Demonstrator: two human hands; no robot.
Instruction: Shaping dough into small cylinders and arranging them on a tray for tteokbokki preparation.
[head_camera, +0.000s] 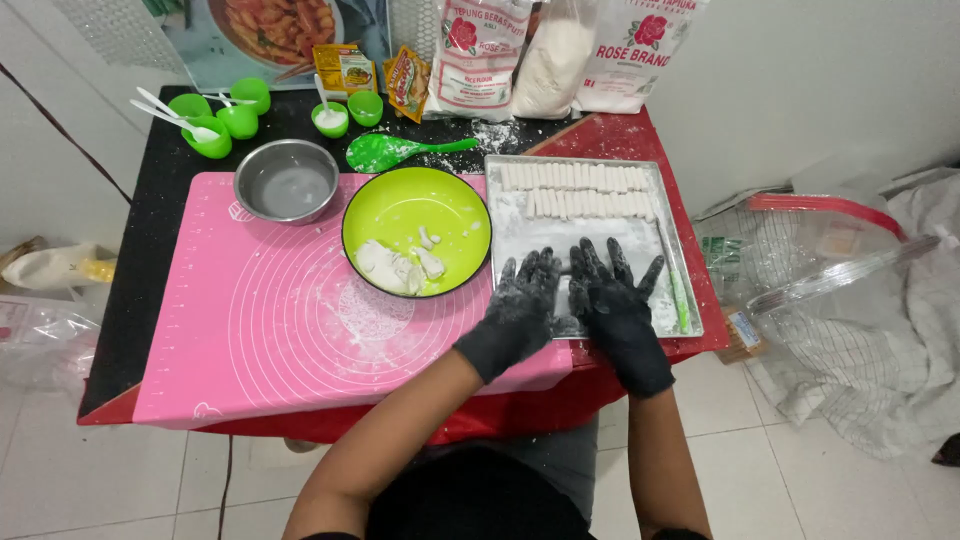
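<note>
Mat (270, 320): pink, spread flat over the table as a work surface.
Tray (690, 300): metal, floured — white dough sticks (580, 190) rowed at its far end.
Bowl (365, 210): green, leftover dough lumps.
Left hand (520, 305), right hand (610, 300): black-gloved, fingers spread, palms flat side by side on tray's near part.

Black flour-dusted gloves (575, 300), pink mat (270, 320) with white concentric rings, lime-green bowl (415, 205), silver tray (590, 250), red table (640, 135)

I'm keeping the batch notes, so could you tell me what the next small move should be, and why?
Probably reach the left hand to the green bowl for more dough: both gloved hands lie flat on the floured tray, apparently holding nothing, and white dough pieces remain in that bowl.
</note>
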